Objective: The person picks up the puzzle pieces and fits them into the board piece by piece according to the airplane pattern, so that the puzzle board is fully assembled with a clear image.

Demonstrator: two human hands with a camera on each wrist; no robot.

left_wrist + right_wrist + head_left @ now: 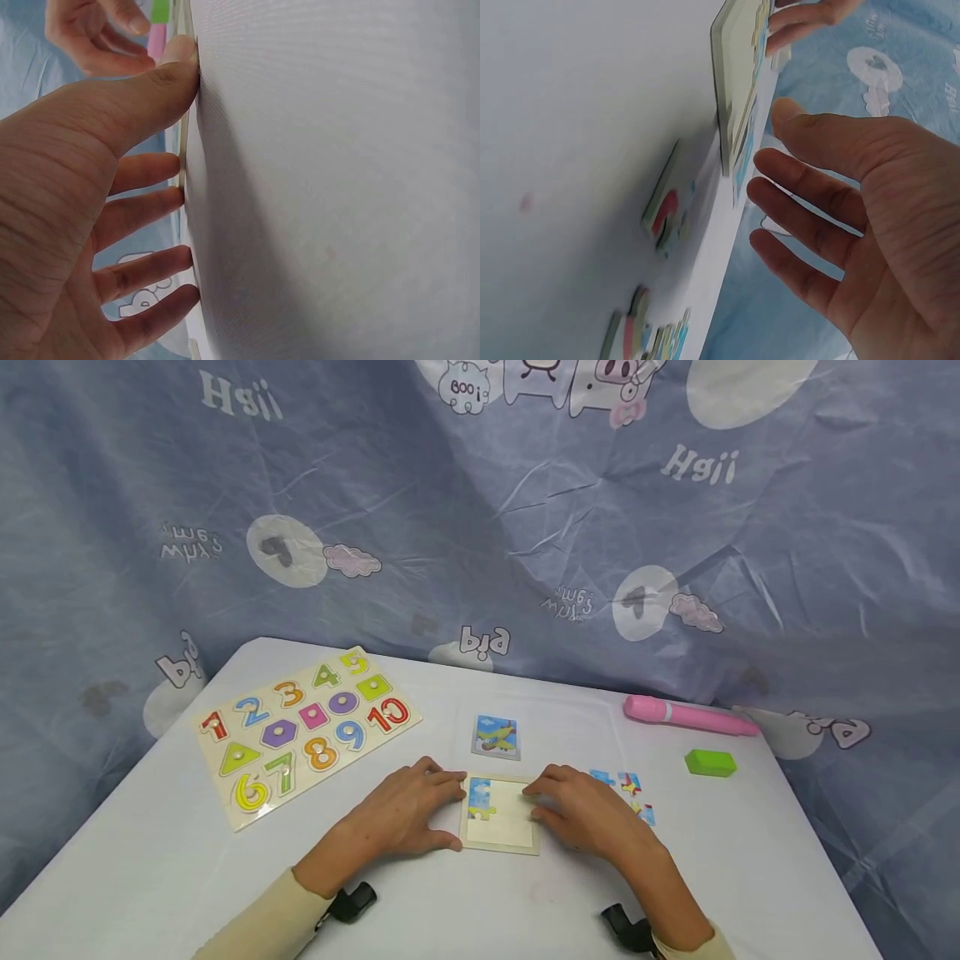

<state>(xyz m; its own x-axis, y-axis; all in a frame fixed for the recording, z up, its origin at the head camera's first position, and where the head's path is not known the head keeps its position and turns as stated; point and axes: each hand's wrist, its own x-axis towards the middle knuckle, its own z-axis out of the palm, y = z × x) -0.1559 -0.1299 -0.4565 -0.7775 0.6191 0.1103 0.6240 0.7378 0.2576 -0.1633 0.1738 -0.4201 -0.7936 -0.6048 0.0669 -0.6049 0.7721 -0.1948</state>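
A small wooden puzzle tray [498, 835] lies flat on the table, with a sky-and-green jigsaw piece [478, 797] in its upper left. My left hand [408, 810] is at the tray's left edge. Its thumb and extended fingers touch down along that side in the left wrist view. Over the tray's right edge hovers my right hand [592, 814], fingers spread and loosely bent, nothing between them in the right wrist view. Beneath it, a loose jigsaw piece [664, 206] lies beside the tray. More loose pieces [630, 783] are to the right, partly hidden by the right hand.
Behind the tray lies a picture card [497, 737] of a yellow-green airplane. A number-and-shape peg board [300, 777] occupies the table's left side. At the right are a green block [710, 763] and a pink pen-like stick [690, 716]. A patterned blue cloth [480, 527] hangs behind the table.
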